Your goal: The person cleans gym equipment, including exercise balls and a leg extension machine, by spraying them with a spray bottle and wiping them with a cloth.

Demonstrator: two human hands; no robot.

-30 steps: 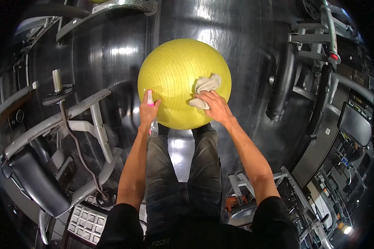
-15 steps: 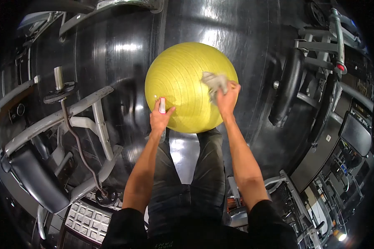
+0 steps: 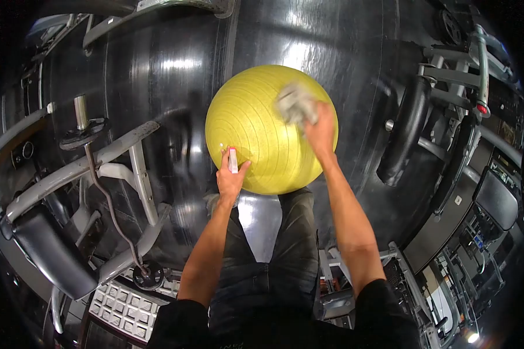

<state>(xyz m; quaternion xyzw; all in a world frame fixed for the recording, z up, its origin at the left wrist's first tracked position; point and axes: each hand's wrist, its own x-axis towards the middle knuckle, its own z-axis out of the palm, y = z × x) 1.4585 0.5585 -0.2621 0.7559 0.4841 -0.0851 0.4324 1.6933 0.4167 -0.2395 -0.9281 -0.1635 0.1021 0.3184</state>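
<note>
A large yellow exercise ball [image 3: 262,128] rests on the shiny black floor in front of my legs. My right hand [image 3: 320,132] presses a crumpled grey cloth [image 3: 295,103] against the ball's upper right side. My left hand [image 3: 231,174] grips a small spray bottle [image 3: 233,159] with a pink and white head, held against the ball's lower left side.
A weight bench with a black pad [image 3: 49,253] and a curl bar [image 3: 108,198] stand at the left. A black padded machine part [image 3: 404,134] and metal frames fill the right. A white keypad-like mat [image 3: 125,305] lies at the lower left.
My right hand has slid the cloth up and across the ball's upper right side. The ball and my left hand with the bottle have shifted slightly right and down in view.
</note>
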